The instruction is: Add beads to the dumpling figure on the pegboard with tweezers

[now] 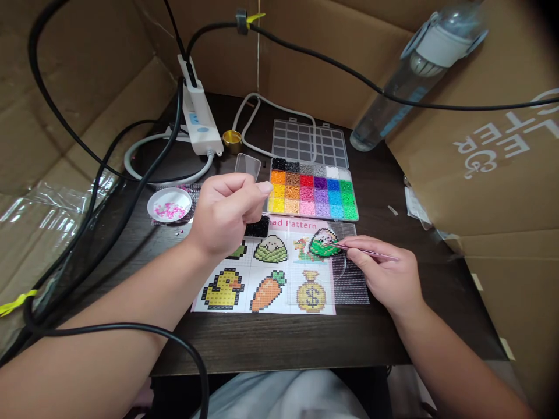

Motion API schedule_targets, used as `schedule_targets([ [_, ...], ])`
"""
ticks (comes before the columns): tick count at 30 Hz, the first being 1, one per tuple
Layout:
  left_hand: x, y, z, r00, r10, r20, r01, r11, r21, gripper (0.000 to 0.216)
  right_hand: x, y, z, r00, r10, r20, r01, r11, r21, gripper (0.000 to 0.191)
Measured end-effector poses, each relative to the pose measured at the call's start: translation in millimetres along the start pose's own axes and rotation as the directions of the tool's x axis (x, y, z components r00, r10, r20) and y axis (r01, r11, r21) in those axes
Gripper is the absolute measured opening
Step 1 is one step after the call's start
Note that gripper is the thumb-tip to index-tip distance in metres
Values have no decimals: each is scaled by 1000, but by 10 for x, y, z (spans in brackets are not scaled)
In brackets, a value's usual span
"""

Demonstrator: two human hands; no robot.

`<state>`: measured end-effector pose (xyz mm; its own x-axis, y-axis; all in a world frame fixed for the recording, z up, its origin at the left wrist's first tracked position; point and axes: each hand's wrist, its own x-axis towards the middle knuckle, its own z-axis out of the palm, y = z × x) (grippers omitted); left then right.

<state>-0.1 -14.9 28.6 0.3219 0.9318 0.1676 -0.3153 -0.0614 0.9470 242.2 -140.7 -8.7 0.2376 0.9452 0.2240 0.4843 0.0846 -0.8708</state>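
My right hand (pixel 388 273) holds pink tweezers (pixel 371 252), their tips at a bead figure (pixel 324 243) with green, white and black beads. That figure lies on a clear pegboard (pixel 356 279), which overlaps the printed bead pattern sheet (pixel 271 305). On the sheet are a duck, a carrot, a money bag and other pixel pictures. My left hand (pixel 225 215) is raised over the sheet's left side, fingers curled and thumb pressed on them; anything inside is hidden. Just beyond it are a small box of black beads (pixel 257 227), partly covered, and a clear plastic lid (pixel 248 166).
An open bead case (pixel 312 192) with many colours stands behind the sheet. At left sits a white dish (pixel 169 205) of pink and white beads. A power strip (pixel 201 119), black cables (pixel 161 331), a gold cup (pixel 232 138) and a water bottle (pixel 406 87) are around, within cardboard walls (pixel 314 70).
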Motion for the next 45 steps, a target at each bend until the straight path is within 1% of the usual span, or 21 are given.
schedule_targets([
  [8, 0, -3, -5, 1000, 5, 9, -5, 1000, 23, 51, 32, -29, 14, 1000, 14, 10, -14, 1000, -22, 12],
  [18, 2, 3, 2, 1000, -2, -5, 2, 1000, -9, 49, 24, -10, 24, 1000, -7, 17, 7, 1000, -11, 14],
  [24, -2, 0, -3, 1000, 7, 9, -7, 1000, 13, 50, 30, -19, 32, 1000, -1, 11, 1, 1000, -1, 16],
  [31, 2, -9, 2, 1000, 18, 16, -19, 1000, 8, 49, 24, -31, 58, 998, 43, -48, -43, 999, -4, 11],
  [37, 7, -6, -9, 1000, 28, 10, -28, 997, 73, 48, 20, -25, 49, 997, 51, -50, -51, 999, -16, 10],
  [45, 6, -11, -12, 999, 41, 20, -42, 998, 56, 47, 24, -12, 51, 997, 55, -55, -56, 998, -9, 12],
])
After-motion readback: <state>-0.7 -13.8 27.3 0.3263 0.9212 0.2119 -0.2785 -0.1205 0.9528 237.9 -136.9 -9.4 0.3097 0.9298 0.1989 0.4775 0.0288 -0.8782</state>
